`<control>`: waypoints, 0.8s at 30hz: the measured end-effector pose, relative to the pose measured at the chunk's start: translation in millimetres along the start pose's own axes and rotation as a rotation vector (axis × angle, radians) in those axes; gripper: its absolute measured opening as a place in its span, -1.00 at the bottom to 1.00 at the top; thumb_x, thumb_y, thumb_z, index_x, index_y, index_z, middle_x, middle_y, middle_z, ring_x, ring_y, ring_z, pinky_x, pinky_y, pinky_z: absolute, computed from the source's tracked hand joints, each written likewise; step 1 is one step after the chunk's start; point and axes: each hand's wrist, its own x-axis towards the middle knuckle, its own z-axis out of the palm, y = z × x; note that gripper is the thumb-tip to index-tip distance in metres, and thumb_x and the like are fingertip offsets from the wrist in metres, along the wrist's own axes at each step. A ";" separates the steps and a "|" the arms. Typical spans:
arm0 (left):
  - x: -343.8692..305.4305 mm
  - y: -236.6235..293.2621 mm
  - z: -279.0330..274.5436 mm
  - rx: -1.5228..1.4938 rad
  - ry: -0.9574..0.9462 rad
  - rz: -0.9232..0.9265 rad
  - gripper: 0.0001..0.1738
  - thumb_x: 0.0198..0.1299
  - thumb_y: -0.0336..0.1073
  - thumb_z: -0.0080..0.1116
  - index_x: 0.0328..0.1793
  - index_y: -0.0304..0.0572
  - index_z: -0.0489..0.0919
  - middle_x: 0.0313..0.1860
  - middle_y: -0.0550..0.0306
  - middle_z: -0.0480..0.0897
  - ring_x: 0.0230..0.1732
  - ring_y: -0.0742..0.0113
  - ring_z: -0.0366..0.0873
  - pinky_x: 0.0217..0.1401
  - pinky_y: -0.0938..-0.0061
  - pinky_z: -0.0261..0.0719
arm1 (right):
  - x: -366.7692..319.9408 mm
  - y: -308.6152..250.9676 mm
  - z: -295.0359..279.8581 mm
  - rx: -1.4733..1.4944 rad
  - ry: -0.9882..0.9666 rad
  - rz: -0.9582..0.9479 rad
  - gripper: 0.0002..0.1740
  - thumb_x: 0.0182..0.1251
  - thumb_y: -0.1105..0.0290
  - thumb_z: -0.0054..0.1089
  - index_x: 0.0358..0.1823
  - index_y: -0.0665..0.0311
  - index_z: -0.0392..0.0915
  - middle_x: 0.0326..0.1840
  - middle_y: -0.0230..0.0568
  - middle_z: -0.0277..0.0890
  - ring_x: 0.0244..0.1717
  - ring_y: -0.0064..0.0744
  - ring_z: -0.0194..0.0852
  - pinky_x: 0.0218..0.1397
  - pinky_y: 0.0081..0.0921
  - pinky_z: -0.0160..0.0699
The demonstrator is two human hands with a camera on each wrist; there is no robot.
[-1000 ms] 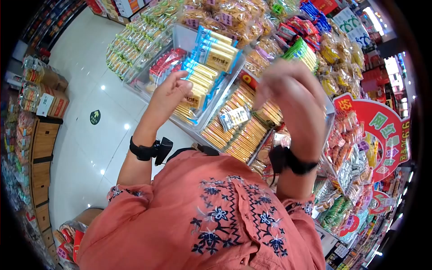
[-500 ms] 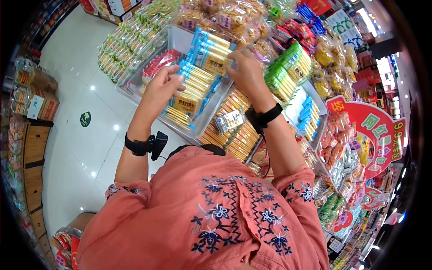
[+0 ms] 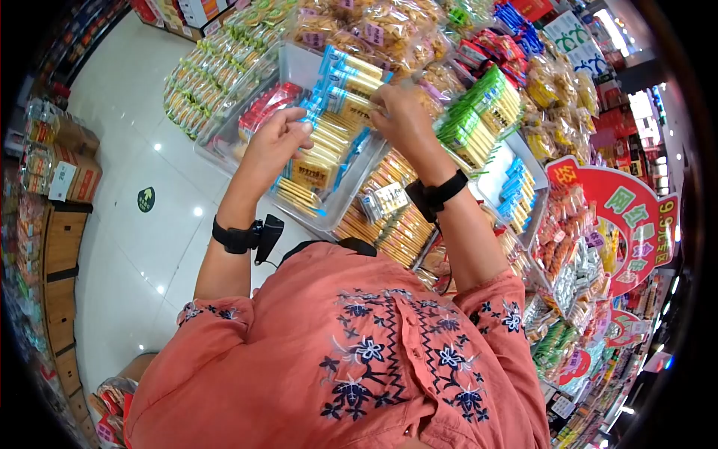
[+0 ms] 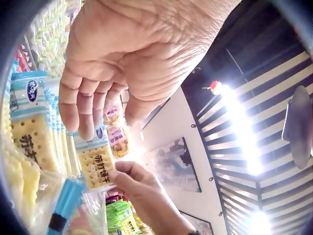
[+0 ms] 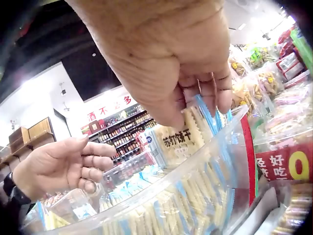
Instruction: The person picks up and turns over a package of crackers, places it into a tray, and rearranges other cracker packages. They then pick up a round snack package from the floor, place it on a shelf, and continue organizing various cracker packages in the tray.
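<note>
Rows of blue-and-white soda cracker packets [image 3: 314,172] stand in a clear plastic bin [image 3: 329,222]. My right hand [image 3: 407,116] is at the bin's right side, pinching one cracker packet [image 4: 95,164] between thumb and fingers near its edge. That packet is upright among the others in the right wrist view. Over the left part of the bin hangs my left hand [image 3: 271,150], its fingers loosely bent and holding nothing. In the left wrist view its fingertips overlap the top of the pinched packet.
Red packets [image 3: 273,101] share the bin's far left corner. Beside the bin lie golden stick-shaped snacks [image 3: 396,232] with a price card [image 3: 385,200]. Green packets [image 3: 482,116] are to the right, bagged snacks [image 3: 381,30] behind. Tiled floor [image 3: 176,239] runs along the left.
My right hand has swung left from above the neighbouring snacks to the cracker packets and pinched one. My left hand has stayed over the bin's left part.
</note>
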 end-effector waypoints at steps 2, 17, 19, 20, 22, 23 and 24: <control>3.5 1.0 0.9 -0.004 0.018 0.026 -0.46 0.47 -0.10 0.12 0.39 -0.35 0.44 0.10 0.06 0.64 -0.03 0.35 0.66 -0.06 0.50 0.60 | -0.7 4.1 -3.4 0.192 -0.020 0.113 -0.78 0.24 0.39 0.32 -0.14 0.32 0.58 -0.32 -0.10 0.57 -0.27 -0.15 0.55 -0.18 -0.23 0.56; 3.7 32.1 22.0 -0.317 -0.026 -0.015 -0.56 0.53 0.02 0.04 0.15 -0.25 0.55 -0.05 0.13 0.68 -0.20 0.47 0.61 -0.26 0.60 0.50 | -18.1 -22.0 -53.9 0.925 -0.177 0.516 -0.64 0.43 0.22 0.29 0.11 0.28 0.61 -0.12 -0.52 0.57 -0.18 -0.74 0.42 -0.11 -0.69 0.40; 4.4 30.8 23.1 -0.304 -0.025 -0.006 -0.58 0.51 -0.01 0.08 0.15 -0.24 0.55 -0.07 0.15 0.69 -0.23 0.48 0.62 -0.28 0.61 0.50 | -19.2 -20.4 -53.1 0.943 -0.182 0.515 -0.65 0.43 0.23 0.29 0.11 0.27 0.60 -0.12 -0.52 0.57 -0.17 -0.74 0.43 -0.10 -0.69 0.41; 4.9 26.6 23.9 -0.288 -0.017 0.002 -0.59 0.50 -0.02 0.10 0.15 -0.24 0.55 -0.07 0.16 0.69 -0.24 0.49 0.62 -0.28 0.61 0.50 | -19.5 -21.4 -54.3 0.945 -0.184 0.519 -0.65 0.43 0.23 0.29 0.11 0.27 0.60 -0.12 -0.52 0.57 -0.17 -0.74 0.43 -0.10 -0.69 0.42; 5.4 21.5 24.3 -0.274 -0.009 0.006 -0.57 0.49 -0.04 0.13 0.19 -0.27 0.54 -0.08 0.15 0.70 -0.26 0.49 0.64 -0.29 0.62 0.50 | -19.3 -22.7 -55.1 0.948 -0.188 0.519 -0.66 0.43 0.23 0.29 0.11 0.27 0.60 -0.13 -0.52 0.56 -0.17 -0.74 0.43 -0.10 -0.69 0.42; 5.3 19.8 24.1 -0.276 -0.010 0.004 -0.55 0.48 -0.05 0.14 0.23 -0.29 0.54 -0.09 0.13 0.70 -0.26 0.48 0.65 -0.30 0.63 0.51 | -19.2 -23.3 -54.7 0.948 -0.190 0.513 -0.66 0.44 0.23 0.29 0.10 0.27 0.60 -0.14 -0.52 0.56 -0.17 -0.74 0.43 -0.11 -0.70 0.42; 5.0 19.2 23.8 -0.279 -0.011 0.000 -0.52 0.47 -0.05 0.16 0.27 -0.32 0.53 -0.09 0.11 0.71 -0.27 0.47 0.66 -0.30 0.63 0.52 | -19.1 -23.6 -54.1 0.949 -0.193 0.508 -0.66 0.44 0.23 0.29 0.10 0.28 0.60 -0.14 -0.52 0.56 -0.18 -0.75 0.43 -0.11 -0.70 0.42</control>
